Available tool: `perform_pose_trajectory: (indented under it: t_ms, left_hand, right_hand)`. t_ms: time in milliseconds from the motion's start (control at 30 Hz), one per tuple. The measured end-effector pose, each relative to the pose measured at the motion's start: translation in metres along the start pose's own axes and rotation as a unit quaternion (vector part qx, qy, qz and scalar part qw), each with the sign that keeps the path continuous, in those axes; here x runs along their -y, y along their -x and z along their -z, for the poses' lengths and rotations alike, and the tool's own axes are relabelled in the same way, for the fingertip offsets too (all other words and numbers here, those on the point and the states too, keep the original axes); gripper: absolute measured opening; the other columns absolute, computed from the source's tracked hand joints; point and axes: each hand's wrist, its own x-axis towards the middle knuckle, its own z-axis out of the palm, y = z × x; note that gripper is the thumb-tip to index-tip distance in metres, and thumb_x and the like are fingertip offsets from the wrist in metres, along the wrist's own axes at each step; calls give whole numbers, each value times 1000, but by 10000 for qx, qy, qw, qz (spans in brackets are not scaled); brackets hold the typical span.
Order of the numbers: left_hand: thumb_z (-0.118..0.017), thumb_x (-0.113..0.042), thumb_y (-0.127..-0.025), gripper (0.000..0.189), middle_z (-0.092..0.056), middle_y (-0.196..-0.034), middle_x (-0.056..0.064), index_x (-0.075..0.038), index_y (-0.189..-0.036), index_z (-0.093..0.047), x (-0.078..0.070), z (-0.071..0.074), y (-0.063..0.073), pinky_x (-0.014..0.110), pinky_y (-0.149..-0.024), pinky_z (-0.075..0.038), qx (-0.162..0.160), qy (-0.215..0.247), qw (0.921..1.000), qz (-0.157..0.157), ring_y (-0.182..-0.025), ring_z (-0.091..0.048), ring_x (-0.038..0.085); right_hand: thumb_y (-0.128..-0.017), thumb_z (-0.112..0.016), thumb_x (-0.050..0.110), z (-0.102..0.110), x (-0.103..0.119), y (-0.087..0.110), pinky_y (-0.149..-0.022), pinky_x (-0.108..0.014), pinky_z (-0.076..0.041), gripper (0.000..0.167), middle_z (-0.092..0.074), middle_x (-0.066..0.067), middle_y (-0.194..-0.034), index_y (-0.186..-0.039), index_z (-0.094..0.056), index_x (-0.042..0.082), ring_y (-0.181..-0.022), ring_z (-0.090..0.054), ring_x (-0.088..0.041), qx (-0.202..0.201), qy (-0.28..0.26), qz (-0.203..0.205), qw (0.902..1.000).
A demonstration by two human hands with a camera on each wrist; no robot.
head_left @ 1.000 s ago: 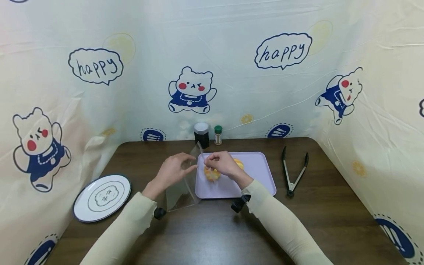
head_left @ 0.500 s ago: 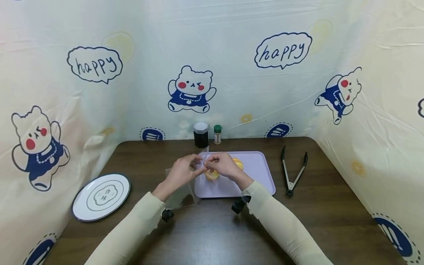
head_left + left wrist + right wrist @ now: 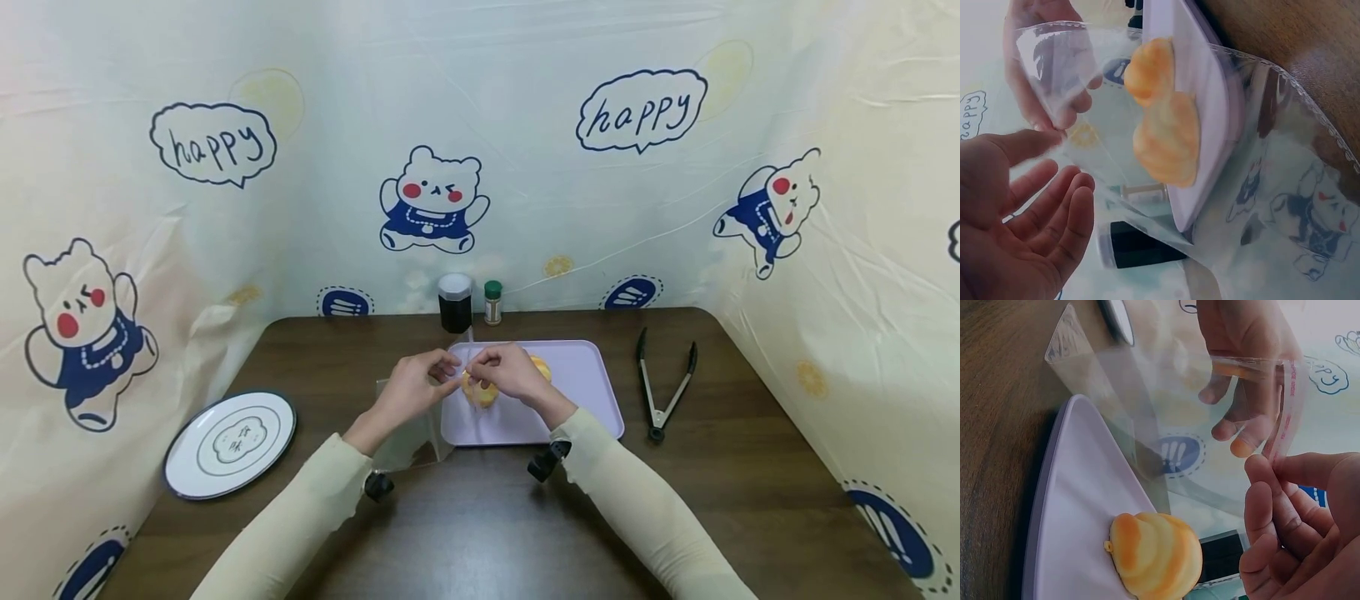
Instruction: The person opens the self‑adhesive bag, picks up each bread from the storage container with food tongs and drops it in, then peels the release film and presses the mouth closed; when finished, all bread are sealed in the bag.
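Pinching with the right hand [image 3: 512, 371], thumb against forefinger, at the red-printed strip [image 3: 1288, 419] of a clear plastic bag [image 3: 405, 442]. Touching near those fingertips with the left hand [image 3: 420, 385], only its thumb tip at the bag's edge, its other fingers apart and gently bent; hard to tell how firmly. Limp, see-through and creased, hanging below and just left of the hands, beside and partly over a lilac tray [image 3: 577, 400]. Right under the hands on that tray, two orange-and-yellow striped buns [image 3: 1157, 553]. Reaching forward over the worktop [image 3: 480, 517] in cream sleeves [image 3: 637, 508], angled inward so as nearly to meet. Beyond the hands, a white-lidded dark jar [image 3: 455, 307] and a green-capped bottle [image 3: 492, 303]; well to the right, black-tipped tongs [image 3: 657, 425]; well to the left, a dark-rimmed white plate [image 3: 232, 446].
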Motion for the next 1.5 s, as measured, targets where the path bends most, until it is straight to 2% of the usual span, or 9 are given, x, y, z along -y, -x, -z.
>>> perform_pose_trajectory:
  t_ms: [167,367,500,600,667,867,1100,1300,1500]
  left_hand:
    - [-76,-26,-89,33,-73,-96,4,-8,-115,-68,-1,-1,-1,33,-77,-58,55,-26,9998,189,-86,-67,15]
    - [-76,-19,-89,27,-72,-93,1,-11,-114,-69,-1,-1,-1,31,-76,-58,105,24,9995,305,-86,-66,15]
    - [-74,-13,-90,23,-72,-90,2,-9,-112,-70,-3,0,0,31,-74,-58,66,70,9997,209,-84,-67,15]
    - [-72,-10,-91,21,-72,-89,2,-9,-111,-70,-3,1,0,31,-73,-57,-1,47,9999,157,-83,-67,15]
    - [-71,-11,-91,20,-72,-88,2,-9,-111,-70,-2,1,-1,30,-71,-57,-54,26,9999,133,-82,-67,15]
    - [-72,-26,-92,24,-72,-87,1,-9,-109,-70,1,-3,-1,25,-64,-54,-9,127,9998,137,-78,-65,12]
    - [-71,-23,-93,12,-71,-86,-1,-16,-103,-72,1,-5,-1,25,-65,-54,50,243,9992,302,-78,-64,12]
    - [-71,-21,-93,11,-72,-88,0,-16,-103,-73,2,-3,-1,27,-67,-55,31,313,9989,360,-80,-65,14]
    - [-71,-15,-93,8,-74,-90,2,-13,-100,-74,3,-1,0,31,-71,-58,-86,239,9994,216,-82,-67,15]
  right_hand:
    - [-96,-67,20,0,1,1,-84,-55,-57,14,-77,-4,-84,-92,-75,9,-79,-72,-23,52,-57,22,10000]
    - [-96,-67,20,0,0,0,-80,-50,-58,15,-77,-7,-86,-94,-75,7,-73,-69,-15,46,50,-26,10000]
    - [-96,-67,21,0,-1,-1,-73,-40,-58,16,-77,-10,-91,-95,-75,7,-75,-69,-15,-18,133,-36,9999]
    - [-96,-67,23,1,-1,0,-67,-30,-55,16,-77,-6,-87,-92,-75,10,-77,-69,-17,-96,258,-53,9996]
    - [-96,-68,23,1,-1,0,-66,-28,-54,15,-77,-3,-84,-90,-75,11,-76,-69,-16,-120,292,-44,9995]
    - [-96,-67,20,1,1,1,-78,-45,-59,13,-77,-3,-85,-91,-75,11,-78,-71,-18,104,48,26,9999]
    - [-96,-67,26,2,2,1,-65,-27,-53,17,-77,-4,-86,-92,-76,12,-78,-70,-20,237,300,11,9993]
    - [-95,-68,27,3,0,1,-62,-24,-48,18,-74,-1,-87,-93,-76,11,-85,-69,-31,124,436,3,9990]
    - [-95,-68,27,4,-3,0,-63,-25,-50,16,-75,1,-85,-90,-76,15,-84,-70,-28,68,401,-77,9991]
